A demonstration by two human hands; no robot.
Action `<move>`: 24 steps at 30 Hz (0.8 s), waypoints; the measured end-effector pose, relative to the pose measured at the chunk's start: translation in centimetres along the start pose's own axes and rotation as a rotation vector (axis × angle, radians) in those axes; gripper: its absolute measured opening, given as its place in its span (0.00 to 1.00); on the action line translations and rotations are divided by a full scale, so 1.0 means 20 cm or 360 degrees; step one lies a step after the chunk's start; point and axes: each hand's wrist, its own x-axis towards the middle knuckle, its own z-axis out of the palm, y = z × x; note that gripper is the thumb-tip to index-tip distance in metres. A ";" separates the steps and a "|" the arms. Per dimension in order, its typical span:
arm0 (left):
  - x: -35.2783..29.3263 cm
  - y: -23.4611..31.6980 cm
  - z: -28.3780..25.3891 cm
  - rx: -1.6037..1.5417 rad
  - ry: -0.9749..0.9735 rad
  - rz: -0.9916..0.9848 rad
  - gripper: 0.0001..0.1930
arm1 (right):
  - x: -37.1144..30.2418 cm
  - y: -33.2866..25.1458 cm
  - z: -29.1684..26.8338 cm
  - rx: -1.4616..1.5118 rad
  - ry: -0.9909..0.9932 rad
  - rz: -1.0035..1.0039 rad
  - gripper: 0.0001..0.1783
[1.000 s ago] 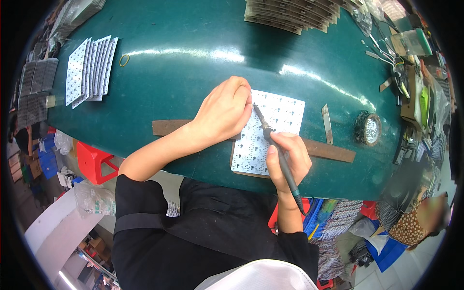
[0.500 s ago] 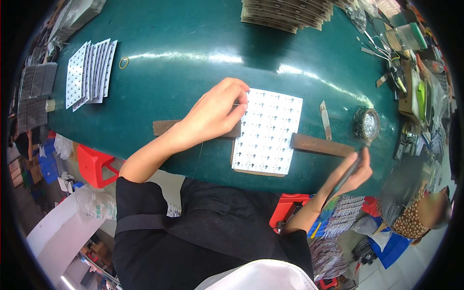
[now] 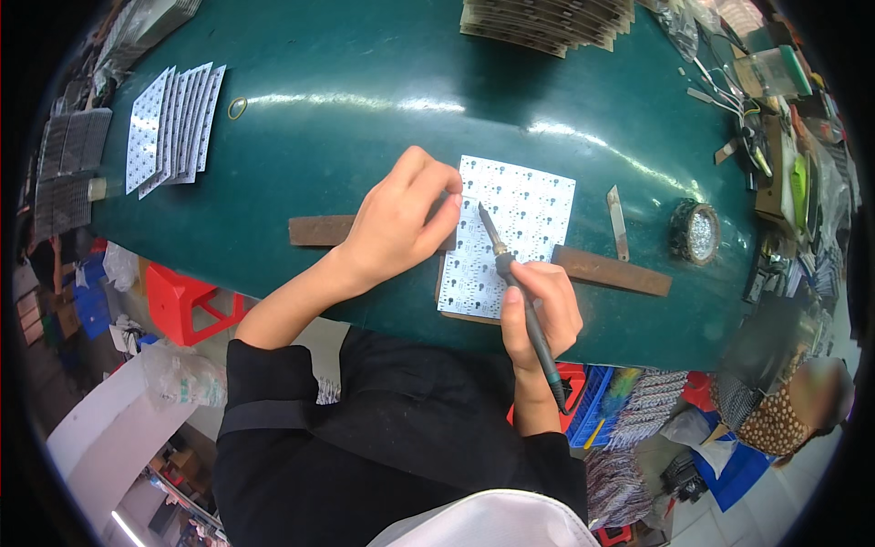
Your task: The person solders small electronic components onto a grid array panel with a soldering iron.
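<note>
A white circuit board sheet [image 3: 524, 196] with rows of small dark marks lies on the table in front of me. My right hand [image 3: 547, 314] grips a soldering iron [image 3: 510, 273], its tip over the upper left part of the sheet. At the sheet's left edge, my left hand [image 3: 401, 214] is closed in a pinch on what looks like a thin solder wire, barely visible. A dark brown bar [image 3: 319, 231] runs under my left hand, and another brown bar [image 3: 611, 271] lies against the sheet's right side. Whether the tip touches the sheet, I cannot tell.
A flat metal blade [image 3: 618, 223] and a round dark-rimmed holder with silvery contents [image 3: 700, 234] lie to the right. Fanned white boards [image 3: 173, 128] stand at the left near a yellow rubber band [image 3: 237, 108]. Stacked boards [image 3: 547, 23] stand at the far edge.
My right hand has brought the soldering iron leftward from the round holder to over the sheet. My left hand stays in nearly the same place at the sheet's edge.
</note>
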 end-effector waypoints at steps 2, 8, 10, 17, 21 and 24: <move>0.00 -0.02 0.02 0.0183 0.0016 0.0202 0.06 | 0.00 0.01 0.01 -0.0007 -0.0011 0.0017 0.13; 0.00 -0.02 0.05 0.0228 0.0045 0.0263 0.06 | 0.01 0.02 0.00 -0.0037 -0.0029 0.0002 0.13; 0.00 -0.03 0.05 0.0232 0.0040 0.0253 0.06 | 0.01 0.01 0.01 -0.0032 -0.0044 0.0012 0.12; 0.02 -0.01 0.06 0.0257 -0.0051 0.0235 0.05 | -0.01 0.01 0.01 -0.0024 -0.0036 -0.0004 0.13; 0.01 -0.01 0.07 0.0301 -0.0080 0.0254 0.05 | -0.02 0.00 0.01 -0.0035 -0.0029 -0.0033 0.13; -0.01 0.00 0.08 0.0144 -0.0063 0.0083 0.05 | -0.02 0.00 0.00 -0.0030 -0.0001 -0.0051 0.13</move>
